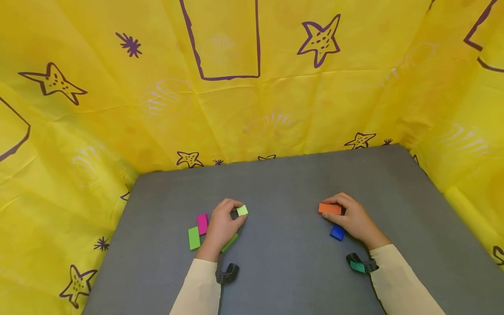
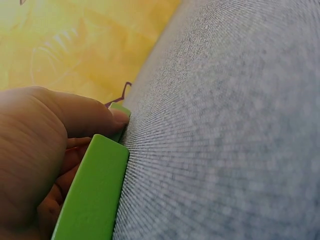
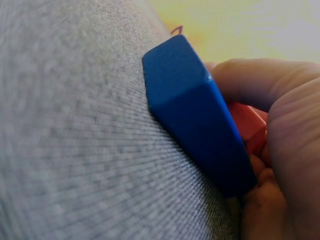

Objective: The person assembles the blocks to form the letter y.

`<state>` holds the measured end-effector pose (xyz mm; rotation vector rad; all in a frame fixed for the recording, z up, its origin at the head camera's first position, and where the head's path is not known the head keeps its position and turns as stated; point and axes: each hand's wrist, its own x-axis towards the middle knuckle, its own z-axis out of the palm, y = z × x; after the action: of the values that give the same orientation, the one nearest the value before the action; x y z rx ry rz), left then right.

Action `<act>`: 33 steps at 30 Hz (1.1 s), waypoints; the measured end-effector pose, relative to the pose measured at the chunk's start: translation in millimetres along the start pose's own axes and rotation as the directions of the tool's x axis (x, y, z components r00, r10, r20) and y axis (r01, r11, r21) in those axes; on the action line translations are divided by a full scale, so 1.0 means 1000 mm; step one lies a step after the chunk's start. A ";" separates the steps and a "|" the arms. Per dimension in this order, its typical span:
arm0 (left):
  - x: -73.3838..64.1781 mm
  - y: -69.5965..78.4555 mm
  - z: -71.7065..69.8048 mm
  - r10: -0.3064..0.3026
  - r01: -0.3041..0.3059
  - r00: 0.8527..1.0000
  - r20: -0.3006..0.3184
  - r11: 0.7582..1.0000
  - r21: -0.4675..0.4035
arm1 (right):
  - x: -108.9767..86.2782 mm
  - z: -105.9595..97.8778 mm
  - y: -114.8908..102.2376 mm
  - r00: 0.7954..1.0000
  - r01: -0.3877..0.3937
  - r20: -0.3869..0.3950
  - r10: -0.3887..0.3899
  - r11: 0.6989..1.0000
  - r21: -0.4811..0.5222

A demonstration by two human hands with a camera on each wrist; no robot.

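Note:
My left hand (image 1: pixel 223 225) pinches a small light green block (image 1: pixel 242 210) between thumb and fingers, low over the grey table or on it. A green block (image 2: pixel 95 195) stands close by the palm in the left wrist view, partly hidden by the wrist in the head view. Left of that hand lie a magenta block (image 1: pixel 202 224) and another green block (image 1: pixel 194 238), side by side. My right hand (image 1: pixel 356 218) holds an orange block (image 1: pixel 330 208) by its long sides. Just below it sits a blue block (image 1: pixel 337 232), which partly covers the orange one in the right wrist view.
A grey table (image 1: pixel 283 262) lies under both hands. Yellow cloth (image 1: pixel 244 122) with starfish drawings hangs behind it and at both sides. A teal piece (image 1: pixel 357 267) shows at the right wrist's black camera mount (image 1: pixel 370 265); whether it lies on the table I cannot tell.

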<state>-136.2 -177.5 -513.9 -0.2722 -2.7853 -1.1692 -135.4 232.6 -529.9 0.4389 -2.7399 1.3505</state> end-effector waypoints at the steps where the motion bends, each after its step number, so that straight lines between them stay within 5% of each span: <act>1: 0.000 0.001 0.000 0.002 -0.002 1.000 -0.001 1.000 -0.002 | 0.000 0.000 0.000 1.000 -0.001 -0.001 0.001 1.000 -0.004; 14: 0.000 0.002 -0.003 -0.012 0.012 1.000 -0.005 0.999 -0.039 | 0.001 0.001 -0.004 0.999 0.007 -0.032 -0.007 1.000 0.005; 33: 0.008 0.026 0.012 0.078 -0.078 0.997 0.003 0.995 -0.065 | 0.010 -0.001 -0.022 0.992 0.082 -0.092 -0.088 0.994 -0.073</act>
<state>-139.4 -150.0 -502.9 -0.3870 -2.7179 -1.2442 -139.2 218.0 -510.8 0.4683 -2.6494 1.2207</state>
